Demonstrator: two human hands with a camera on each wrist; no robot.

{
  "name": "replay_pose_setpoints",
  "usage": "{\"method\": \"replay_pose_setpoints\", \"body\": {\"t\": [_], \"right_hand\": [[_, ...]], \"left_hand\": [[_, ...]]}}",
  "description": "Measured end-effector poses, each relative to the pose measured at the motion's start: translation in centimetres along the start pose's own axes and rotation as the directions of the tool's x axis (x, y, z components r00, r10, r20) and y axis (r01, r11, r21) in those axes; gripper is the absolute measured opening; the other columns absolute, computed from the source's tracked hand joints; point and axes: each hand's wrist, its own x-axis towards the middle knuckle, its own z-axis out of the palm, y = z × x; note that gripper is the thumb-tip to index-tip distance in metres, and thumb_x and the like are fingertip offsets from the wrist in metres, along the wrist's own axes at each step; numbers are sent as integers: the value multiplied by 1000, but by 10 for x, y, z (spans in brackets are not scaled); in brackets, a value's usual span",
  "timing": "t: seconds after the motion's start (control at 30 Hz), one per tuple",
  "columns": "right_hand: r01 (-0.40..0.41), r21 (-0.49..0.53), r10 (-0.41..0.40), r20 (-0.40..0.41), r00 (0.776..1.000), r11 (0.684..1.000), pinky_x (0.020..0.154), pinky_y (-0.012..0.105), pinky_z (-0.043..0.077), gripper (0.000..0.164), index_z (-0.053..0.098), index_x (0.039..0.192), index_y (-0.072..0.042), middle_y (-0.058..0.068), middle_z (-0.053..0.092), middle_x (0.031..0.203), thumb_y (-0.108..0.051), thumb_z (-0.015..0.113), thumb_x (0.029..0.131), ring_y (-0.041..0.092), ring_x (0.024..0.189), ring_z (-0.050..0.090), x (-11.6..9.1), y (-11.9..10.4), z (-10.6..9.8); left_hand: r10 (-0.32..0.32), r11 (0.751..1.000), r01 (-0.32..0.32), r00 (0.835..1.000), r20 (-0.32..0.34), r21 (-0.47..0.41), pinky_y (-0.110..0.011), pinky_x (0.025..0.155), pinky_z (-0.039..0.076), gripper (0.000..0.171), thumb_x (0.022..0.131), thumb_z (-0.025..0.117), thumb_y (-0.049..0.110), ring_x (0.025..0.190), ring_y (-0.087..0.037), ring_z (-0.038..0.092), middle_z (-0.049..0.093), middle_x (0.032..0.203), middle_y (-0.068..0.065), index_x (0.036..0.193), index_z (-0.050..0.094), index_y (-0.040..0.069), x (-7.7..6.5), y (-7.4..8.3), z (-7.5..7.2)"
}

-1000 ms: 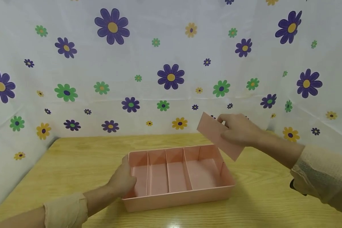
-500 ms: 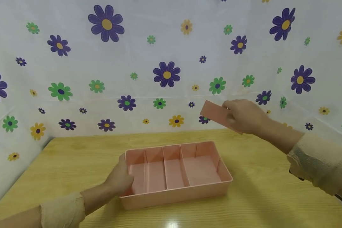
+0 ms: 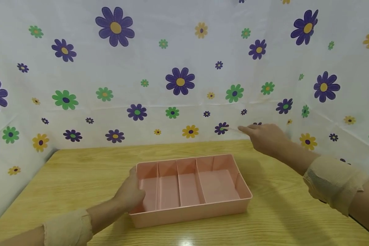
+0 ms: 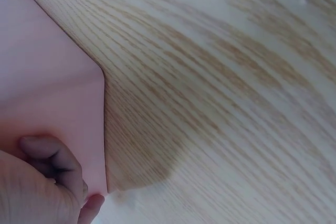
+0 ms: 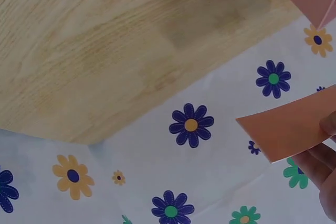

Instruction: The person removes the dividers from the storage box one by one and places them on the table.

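Note:
A pink plastic organizer tray point(image 3: 192, 216) sits on the table, split by thin dividers into three narrow compartments and one wider one at the right. My left hand point(image 3: 130, 192) grips its left end wall, thumb inside the rim; the left wrist view has this hand point(image 4: 39, 187) against the pink wall point(image 4: 47, 61). Behind and right of the tray, my right hand point(image 3: 267, 139) pinches a loose pink divider point(image 3: 234, 130) in the air, seen nearly edge-on. The right wrist view gives the divider's point(image 5: 286, 127) flat face, held between thumb and fingers.
A wood-grain table point(image 3: 89, 174) bears the tray. White cloth with printed flowers point(image 3: 180, 82) hangs behind the table and along both sides. Slots show on the inner walls of the widest compartment point(image 3: 219, 184).
My right hand has lifted the divider away from the tray's right end, then lowered slightly. The divider has turned from face-on to edge-on. The left hand keeps its hold on the tray.

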Motion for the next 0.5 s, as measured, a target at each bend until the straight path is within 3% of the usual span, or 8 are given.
{"method": "replay_pose_setpoints", "body": {"t": [0.1,0.17,0.23,0.37,0.5], "right_hand": [[-13,14,12,33,999,1000,41,22,26,55,60,137,-13,16,74,109,10,52,88,13,43,37,-8,3,11],[-19,23,18,53,998,1000,43,21,22,59,59,139,-13,16,74,110,12,51,86,10,44,29,-11,4,17],[-30,31,28,74,997,999,43,22,24,59,59,138,-12,16,74,112,13,51,85,11,45,31,-13,6,22],[-85,49,75,167,983,995,46,27,39,56,58,138,-11,16,72,117,11,53,87,16,52,49,-16,8,37],[-54,44,43,227,973,998,53,37,50,50,59,135,-9,18,73,109,8,54,88,25,58,60,-23,9,62]], "left_hand": [[2,1000,-2,1000,6,8,-50,85,49,81,72,52,-9,100,-37,58,60,116,-33,144,17,-15,0,2,0],[8,1000,-8,1000,4,14,-50,85,49,81,71,52,-9,101,-37,58,60,116,-34,145,17,-15,0,3,0],[10,1000,-10,1000,5,13,-50,86,49,81,71,51,-9,101,-37,58,60,116,-34,144,17,-15,0,4,-1],[5,1000,-5,1000,10,7,-51,87,48,81,72,51,-9,101,-37,58,60,117,-33,145,17,-14,1,4,-3],[3,1000,-3,1000,6,10,-52,88,48,81,72,51,-9,102,-38,58,59,117,-34,145,16,-15,1,3,-3]]}}
